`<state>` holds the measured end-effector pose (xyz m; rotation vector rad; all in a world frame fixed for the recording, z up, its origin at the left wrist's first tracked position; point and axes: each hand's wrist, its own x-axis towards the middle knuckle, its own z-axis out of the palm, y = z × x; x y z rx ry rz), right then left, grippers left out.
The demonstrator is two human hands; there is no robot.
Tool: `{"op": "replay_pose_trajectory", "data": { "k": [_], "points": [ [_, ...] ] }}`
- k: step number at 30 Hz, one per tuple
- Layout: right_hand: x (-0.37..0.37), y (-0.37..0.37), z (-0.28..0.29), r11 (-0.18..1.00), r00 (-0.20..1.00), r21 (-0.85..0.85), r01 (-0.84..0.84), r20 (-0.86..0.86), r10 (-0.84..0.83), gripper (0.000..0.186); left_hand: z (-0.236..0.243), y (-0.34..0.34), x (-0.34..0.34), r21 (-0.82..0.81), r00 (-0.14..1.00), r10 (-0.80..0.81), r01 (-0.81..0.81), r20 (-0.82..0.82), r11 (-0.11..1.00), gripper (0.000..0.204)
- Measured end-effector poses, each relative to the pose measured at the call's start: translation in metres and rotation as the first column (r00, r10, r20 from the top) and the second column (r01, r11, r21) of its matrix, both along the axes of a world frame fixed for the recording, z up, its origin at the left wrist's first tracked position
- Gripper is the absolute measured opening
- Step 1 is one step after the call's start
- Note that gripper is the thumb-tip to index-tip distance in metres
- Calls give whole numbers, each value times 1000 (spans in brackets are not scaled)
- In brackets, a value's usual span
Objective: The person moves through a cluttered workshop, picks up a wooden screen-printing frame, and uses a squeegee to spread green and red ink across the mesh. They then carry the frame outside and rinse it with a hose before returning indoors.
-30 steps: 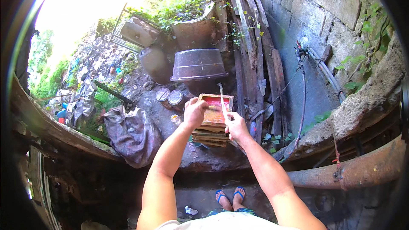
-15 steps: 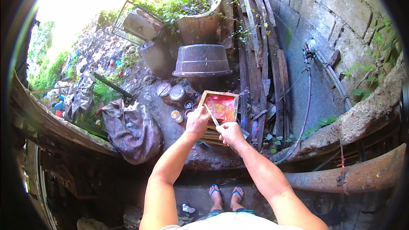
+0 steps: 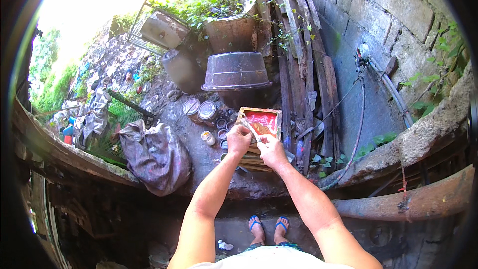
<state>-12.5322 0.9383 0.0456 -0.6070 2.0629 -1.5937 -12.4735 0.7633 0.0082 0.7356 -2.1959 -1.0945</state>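
A shallow wooden frame [image 3: 264,120] with a red-painted inside sits on top of a stack of similar wooden frames [image 3: 253,162] on a concrete ledge. My left hand [image 3: 239,140] and my right hand [image 3: 272,150] meet over its near edge. Both pinch a thin pale stick [image 3: 252,130] that lies slanted across the frame's near left corner. My left hand holds its upper part and my right hand its lower end. Whether the stick has a brush tip cannot be told.
Round paint cans [image 3: 199,109] and small pots [image 3: 207,137] stand left of the frame. An upturned dark basin [image 3: 236,72] sits behind it. Planks [image 3: 298,69] lean on the block wall, with a hose [image 3: 386,87] at right. A grey sack [image 3: 154,155] lies left. A rusty pipe [image 3: 423,201] crosses lower right.
A second ago my right hand held the stick upright above the frame while my left hand rested on the frame. Now both hands grip the stick, lowered over the frame's near edge.
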Motion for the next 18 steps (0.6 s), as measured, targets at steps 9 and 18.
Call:
{"op": "replay_pose_trajectory", "data": {
  "k": [9,18],
  "points": [
    [-89,29,19,977,908,-33,209,377,-181,14,8,-39,-47,412,966,217,-143,-140,900,101],
    [-7,49,1,961,951,6,278,-141,-274,14,8,-40,-120,598,956,284,-188,-70,779,53]
  ]
}}
